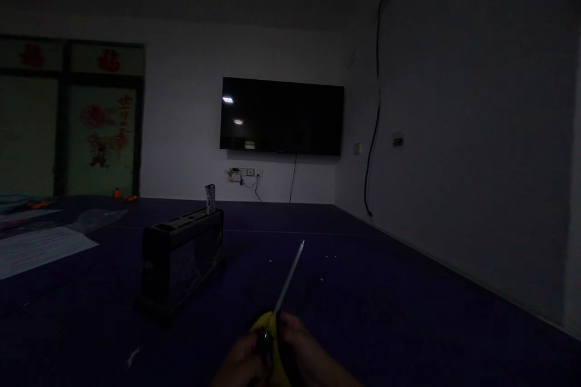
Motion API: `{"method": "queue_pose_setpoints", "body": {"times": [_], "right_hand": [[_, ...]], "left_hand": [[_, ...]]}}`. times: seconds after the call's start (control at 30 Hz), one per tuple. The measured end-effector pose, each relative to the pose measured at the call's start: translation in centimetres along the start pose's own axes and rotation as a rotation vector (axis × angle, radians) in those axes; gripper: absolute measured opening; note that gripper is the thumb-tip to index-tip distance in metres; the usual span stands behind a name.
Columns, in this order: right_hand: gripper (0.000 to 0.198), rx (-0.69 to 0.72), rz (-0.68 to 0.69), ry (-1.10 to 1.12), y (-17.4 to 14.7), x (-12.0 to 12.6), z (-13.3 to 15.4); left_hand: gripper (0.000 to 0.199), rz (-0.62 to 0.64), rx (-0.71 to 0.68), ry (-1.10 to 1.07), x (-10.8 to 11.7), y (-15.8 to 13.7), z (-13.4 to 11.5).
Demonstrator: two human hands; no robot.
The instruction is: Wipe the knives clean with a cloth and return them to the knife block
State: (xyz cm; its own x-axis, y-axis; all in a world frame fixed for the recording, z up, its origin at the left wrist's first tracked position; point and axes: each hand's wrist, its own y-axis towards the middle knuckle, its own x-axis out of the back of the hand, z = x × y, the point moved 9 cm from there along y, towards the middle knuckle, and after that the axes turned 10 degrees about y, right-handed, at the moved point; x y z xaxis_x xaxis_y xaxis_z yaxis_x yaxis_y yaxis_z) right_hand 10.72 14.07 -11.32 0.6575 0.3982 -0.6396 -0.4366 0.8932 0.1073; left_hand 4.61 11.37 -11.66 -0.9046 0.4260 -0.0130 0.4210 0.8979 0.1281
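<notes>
Low in the head view, my left hand [242, 363] and my right hand [306, 351] close around a yellow-and-black thing [278, 357] from its two sides. A long, thin, pale rod [289, 278] sticks out of its far end, slanting up and to the right, with a narrower tip. A small shiny spot shows beside my left fingers. Darkness and the fingers hide the rest of the held thing, so its exact kind is unclear. To the left, a black box-shaped device [195, 263] stands upright on the dark blue surface, apart from both hands.
A small upright object [210, 198] stands on the black device. Papers [43, 249] and clear plastic [97, 219] lie at the left, with orange bits [117, 193] farther back. White scraps dot the surface [385, 308]. A wall [490, 163] bounds the right; a television [281, 116] hangs behind.
</notes>
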Motion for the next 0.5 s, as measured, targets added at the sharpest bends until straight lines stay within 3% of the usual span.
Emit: {"method": "queue_pose_setpoints", "body": {"times": [0.33,0.5], "right_hand": [[0.018,-0.008,-0.011,-0.052,0.2,-0.8,0.0],[0.03,0.02,-0.091,-0.052,0.4,0.8,-0.3]], "left_hand": [[0.012,-0.107,0.042,-0.05,1.6,1.2,2.2],[0.01,-0.051,0.067,-0.021,0.9,0.5,1.5]]}}
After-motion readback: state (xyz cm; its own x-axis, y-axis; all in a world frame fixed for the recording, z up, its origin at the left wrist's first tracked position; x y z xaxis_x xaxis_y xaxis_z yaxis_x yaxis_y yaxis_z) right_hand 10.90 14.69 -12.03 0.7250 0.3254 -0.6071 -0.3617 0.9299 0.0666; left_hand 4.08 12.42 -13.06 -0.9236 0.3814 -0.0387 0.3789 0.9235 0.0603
